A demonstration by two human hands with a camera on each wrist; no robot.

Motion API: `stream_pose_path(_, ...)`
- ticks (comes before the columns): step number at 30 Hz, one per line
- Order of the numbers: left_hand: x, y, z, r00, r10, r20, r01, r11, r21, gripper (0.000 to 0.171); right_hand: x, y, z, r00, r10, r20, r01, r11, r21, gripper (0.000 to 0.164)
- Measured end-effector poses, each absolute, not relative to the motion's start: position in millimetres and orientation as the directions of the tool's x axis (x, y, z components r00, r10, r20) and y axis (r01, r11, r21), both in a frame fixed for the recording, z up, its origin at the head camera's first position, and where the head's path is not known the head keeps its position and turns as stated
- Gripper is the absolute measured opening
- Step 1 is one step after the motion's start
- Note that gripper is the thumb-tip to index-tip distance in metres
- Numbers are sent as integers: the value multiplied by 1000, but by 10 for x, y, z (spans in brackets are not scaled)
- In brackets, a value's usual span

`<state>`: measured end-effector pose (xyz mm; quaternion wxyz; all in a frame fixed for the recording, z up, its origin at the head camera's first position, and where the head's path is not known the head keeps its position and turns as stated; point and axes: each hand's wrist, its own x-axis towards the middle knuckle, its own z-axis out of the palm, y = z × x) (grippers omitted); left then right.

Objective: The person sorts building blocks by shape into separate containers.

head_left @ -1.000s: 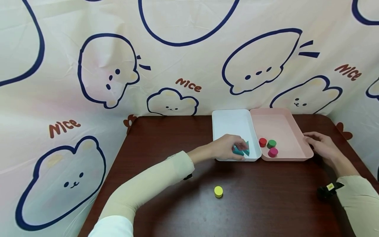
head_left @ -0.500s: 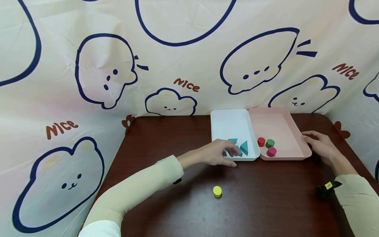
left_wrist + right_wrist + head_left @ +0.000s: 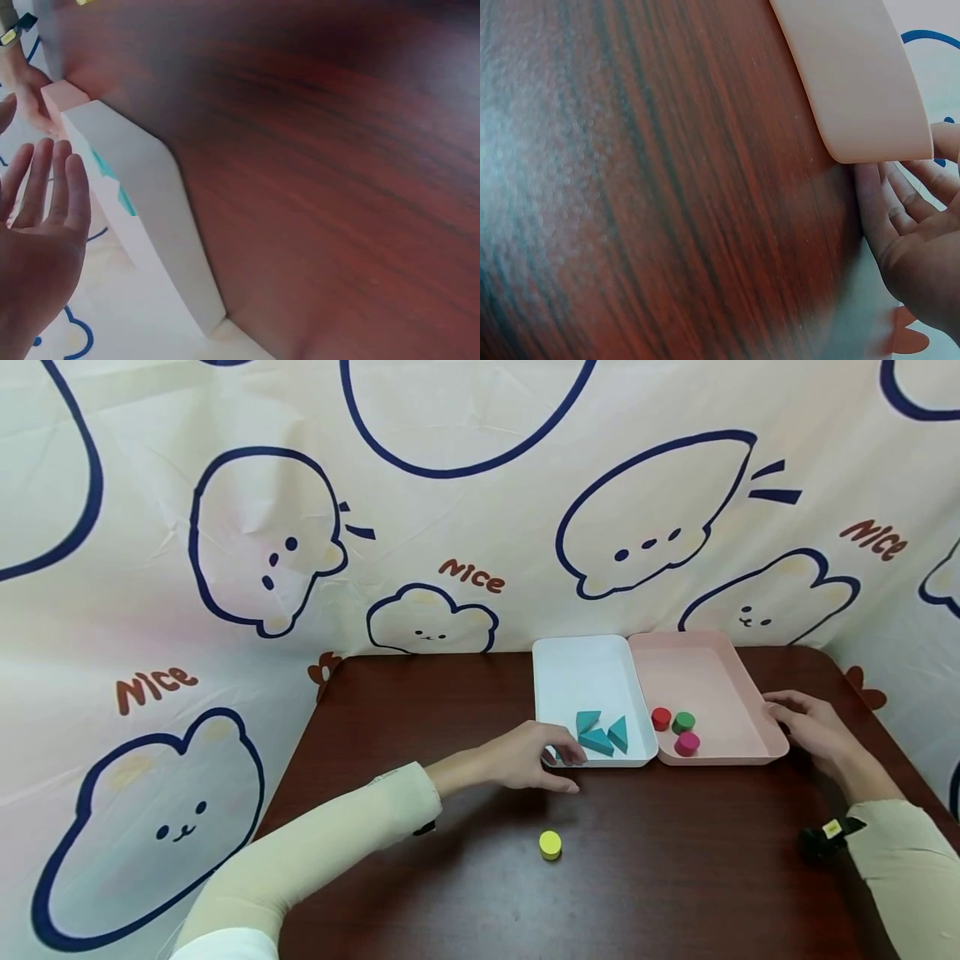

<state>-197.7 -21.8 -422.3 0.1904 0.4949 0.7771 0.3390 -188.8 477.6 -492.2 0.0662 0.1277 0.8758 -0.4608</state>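
Note:
My left hand [image 3: 528, 756] hovers at the near left corner of the white tray [image 3: 577, 668], fingers loosely bent and thumb apart, holding nothing. In the left wrist view the palm and spread fingers show beside the tray wall. Several teal triangular blocks [image 3: 597, 742] lie in the near part of that tray; one is partly hidden behind the fingers. My right hand [image 3: 817, 735] grips the right side of the pink tray [image 3: 693, 664]. In the right wrist view its thumb is at the rim and the other fingers are along the outer wall.
Inside the pink tray lie a red cylinder [image 3: 661, 719], a green cylinder [image 3: 683, 722] and a magenta cylinder [image 3: 687, 744]. A yellow cylinder [image 3: 551, 845] stands on the dark wooden table [image 3: 645, 877], in front of the trays. Printed cloth [image 3: 420, 527] hangs behind the table.
My left hand has drawn back leftward from over the teal blocks to the white tray's near left corner, uncovering more of them. The right hand stays on the pink tray.

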Motion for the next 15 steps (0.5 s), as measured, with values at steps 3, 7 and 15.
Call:
stream_pose_path(3,-1959,-274,-4252,-426,904,32,634,274,724,37,-1884,4774,-4916,-957,167,-236,289,546,-786,72)
stream_pose_path(7,-1941,-325,-4302,-409,912,33,631,257,732,38,-1877,4764,-4911,-955,173,-239,296,545,-784,73)
stream_pose_path(15,-1842,-428,-4385,-385,923,-10,591,254,766,40,-1868,4742,-4898,-955,170,-243,297,547,-783,73)
